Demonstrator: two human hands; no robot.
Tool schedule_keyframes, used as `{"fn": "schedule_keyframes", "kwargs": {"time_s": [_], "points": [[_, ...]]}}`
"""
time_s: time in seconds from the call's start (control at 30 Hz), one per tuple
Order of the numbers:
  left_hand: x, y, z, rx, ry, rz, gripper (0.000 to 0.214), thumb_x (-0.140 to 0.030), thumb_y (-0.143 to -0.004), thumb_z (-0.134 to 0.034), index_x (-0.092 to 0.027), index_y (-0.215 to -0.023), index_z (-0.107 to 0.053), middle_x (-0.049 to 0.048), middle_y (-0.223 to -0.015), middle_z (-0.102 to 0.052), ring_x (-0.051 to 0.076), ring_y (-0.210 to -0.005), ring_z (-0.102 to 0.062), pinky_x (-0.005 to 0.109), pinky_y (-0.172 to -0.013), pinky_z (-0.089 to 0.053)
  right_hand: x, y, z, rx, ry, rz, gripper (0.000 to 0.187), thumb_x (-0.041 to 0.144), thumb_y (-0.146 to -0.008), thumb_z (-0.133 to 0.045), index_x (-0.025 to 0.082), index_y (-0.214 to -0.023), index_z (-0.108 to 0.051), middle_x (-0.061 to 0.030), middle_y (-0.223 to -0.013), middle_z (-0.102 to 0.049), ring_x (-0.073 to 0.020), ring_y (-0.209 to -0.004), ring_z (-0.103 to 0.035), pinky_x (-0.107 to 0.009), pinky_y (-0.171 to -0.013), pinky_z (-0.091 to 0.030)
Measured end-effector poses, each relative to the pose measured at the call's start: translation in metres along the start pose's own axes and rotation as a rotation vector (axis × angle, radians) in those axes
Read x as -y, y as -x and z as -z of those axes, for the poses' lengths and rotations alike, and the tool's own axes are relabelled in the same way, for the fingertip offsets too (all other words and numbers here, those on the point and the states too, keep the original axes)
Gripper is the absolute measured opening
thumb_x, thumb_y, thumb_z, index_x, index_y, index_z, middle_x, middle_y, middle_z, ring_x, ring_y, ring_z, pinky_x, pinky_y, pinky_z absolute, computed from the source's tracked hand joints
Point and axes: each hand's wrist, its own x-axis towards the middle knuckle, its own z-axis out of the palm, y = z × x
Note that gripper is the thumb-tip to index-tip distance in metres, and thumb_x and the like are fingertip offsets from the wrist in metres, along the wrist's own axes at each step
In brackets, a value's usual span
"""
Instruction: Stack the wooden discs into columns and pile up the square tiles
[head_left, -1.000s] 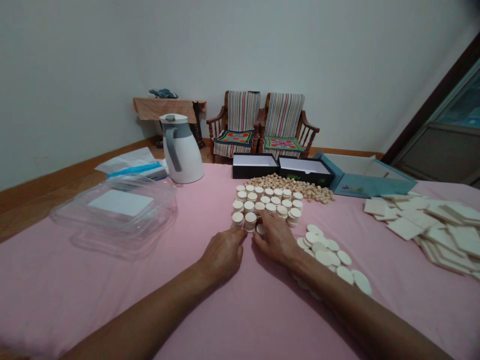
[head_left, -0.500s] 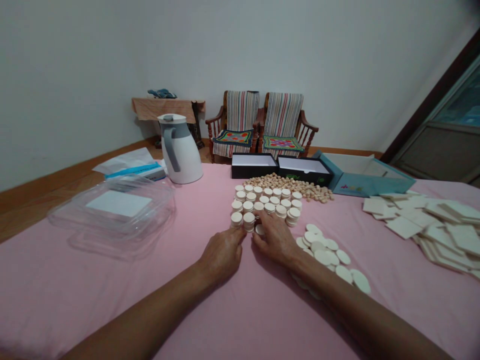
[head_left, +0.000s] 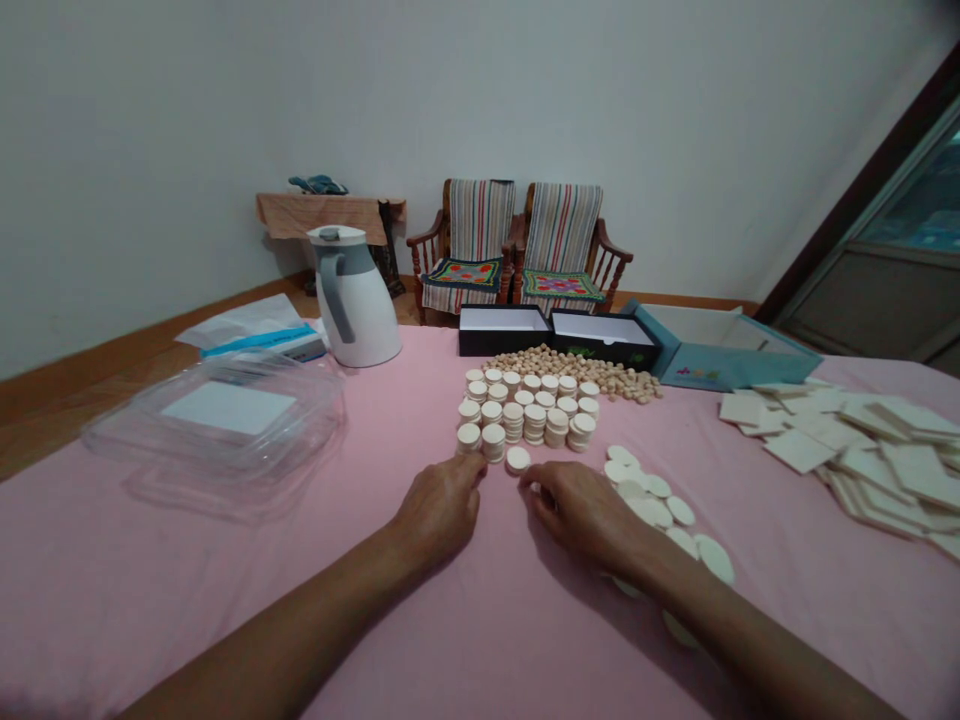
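Though near disc stacks point(head_left: 493, 440), left hand point(head_left: 439, 508) and right hand point(head_left: 583, 508) with undersides hidden, each grip unclear.

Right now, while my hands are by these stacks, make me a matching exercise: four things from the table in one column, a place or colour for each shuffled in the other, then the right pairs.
Column one:
1. Jug
2. Square tiles
3. Beads
4. Loose round discs

Column two:
A. Spread between the black boxes and the disc stacks
B. Partly hidden by the right forearm
C. White with a grey handle
D. Heaped at the right edge of the view

Right pairs: 1-C, 2-D, 3-A, 4-B
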Motion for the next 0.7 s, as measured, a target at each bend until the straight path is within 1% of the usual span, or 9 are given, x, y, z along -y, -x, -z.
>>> {"fn": "schedule_keyframes", "kwargs": {"time_s": [0.1, 0.17, 0.27, 0.37, 0.43, 0.5, 0.57, 0.63, 0.7], "points": [[0.001, 0.0, -0.001, -0.003, 0.014, 0.01, 0.021, -0.006, -0.079, -0.043, -0.019, -0.09, -0.055, 0.005, -0.087, -0.065, 0.018, -0.081, -0.062, 0.028, -0.073, -0.044, 0.001, 0.0, -0.008, -0.009, 0.027, -0.007, 0.028, 0.022, -0.089, -0.038, 0.021, -0.104, -0.061, -0.009, -0.084, -0.069, -0.0207, -0.075, -0.063, -0.027, -0.059, -0.031], [0.001, 0.0, -0.001, -0.001, 0.011, 0.009, 0.02, -0.007, -0.08, -0.042, -0.019, -0.089, -0.055, 0.0049, -0.086, -0.065, 0.018, -0.079, -0.062, 0.028, -0.073, -0.044, 0.001, -0.001, -0.009, -0.021, 0.038, -0.018, 0.029, 0.021, -0.089, -0.037, 0.021, -0.109, -0.059, -0.0091, -0.084, -0.069, -0.0209, -0.074, -0.063, -0.027, -0.058, -0.03], [0.001, 0.0, -0.001, -0.012, -0.001, -0.005, 0.019, -0.007, -0.08, -0.042, -0.019, -0.088, -0.055, 0.0049, -0.085, -0.064, 0.018, -0.078, -0.062, 0.027, -0.071, -0.043, 0.001, -0.002, -0.009, -0.025, 0.042, -0.031, 0.028, 0.019, -0.087, -0.039, 0.022, -0.107, -0.059, -0.0084, -0.084, -0.069, -0.0208, -0.074, -0.063, -0.027, -0.057, -0.029], [0.001, 0.0, -0.001, -0.016, -0.006, -0.004, 0.019, -0.006, -0.078, -0.043, -0.019, -0.087, -0.054, 0.0043, -0.084, -0.064, 0.017, -0.076, -0.061, 0.026, -0.07, -0.043, 0.003, -0.003, -0.009, -0.022, 0.032, -0.047, 0.025, 0.018, -0.087, -0.04, 0.021, -0.102, -0.06, -0.0085, -0.082, -0.069, -0.0201, -0.071, -0.062, -0.027, -0.056, -0.028], [0.0, 0.0, 0.0, -0.011, -0.008, -0.004, 0.019, -0.006, -0.079, -0.043, -0.019, -0.087, -0.054, 0.004, -0.083, -0.064, 0.017, -0.075, -0.061, 0.026, -0.069, -0.043, 0.003, -0.004, -0.007, -0.025, 0.011, -0.052, 0.026, 0.019, -0.088, -0.039, 0.02, -0.102, -0.06, -0.0085, -0.082, -0.068, -0.0193, -0.07, -0.061, -0.027, -0.056, -0.029], [0.0, 0.0, 0.0, -0.009, -0.006, 0.0, 0.018, -0.007, -0.079, -0.043, -0.019, -0.087, -0.054, 0.004, -0.083, -0.064, 0.018, -0.076, -0.061, 0.026, -0.069, -0.043, 0.0, -0.004, 0.0, -0.034, -0.014, -0.041, 0.026, 0.019, -0.087, -0.041, 0.02, -0.103, -0.061, -0.0077, -0.083, -0.068, -0.0183, -0.07, -0.06, -0.027, -0.057, -0.03], [0.0, 0.0, 0.0, -0.005, -0.005, 0.002, 0.019, -0.006, -0.079, -0.043, -0.019, -0.087, -0.055, 0.0042, -0.084, -0.064, 0.018, -0.077, -0.061, 0.026, -0.07, -0.043, -0.008, -0.003, 0.013, -0.025, -0.038, -0.021, 0.023, 0.019, -0.083, -0.046, 0.02, -0.098, -0.063, -0.0055, -0.08, -0.067, -0.0172, -0.07, -0.058, -0.026, -0.057, -0.031], [0.0, 0.0, 0.0, -0.005, 0.001, 0.001, 0.02, -0.006, -0.079, -0.043, -0.019, -0.088, -0.055, 0.0045, -0.085, -0.064, 0.018, -0.078, -0.062, 0.026, -0.071, -0.043, -0.018, 0.002, 0.029, 0.028, -0.056, -0.001, 0.017, 0.019, -0.078, -0.051, 0.021, -0.088, -0.063, -0.0025, -0.074, -0.065, -0.0158, -0.066, -0.055, -0.025, -0.056, -0.031], [0.0, 0.0, 0.0, -0.002, 0.009, -0.003, 0.02, -0.006, -0.079, -0.043, -0.019, -0.089, -0.055, 0.0047, -0.085, -0.065, 0.018, -0.078, -0.062, 0.027, -0.071, -0.043, -0.029, 0.01, 0.043, 0.093, -0.06, 0.043, 0.013, 0.021, -0.076, -0.055, 0.022, -0.086, -0.063, -0.0015, -0.077, -0.064, -0.0154, -0.068, -0.054, -0.025, -0.058, -0.033]]}}
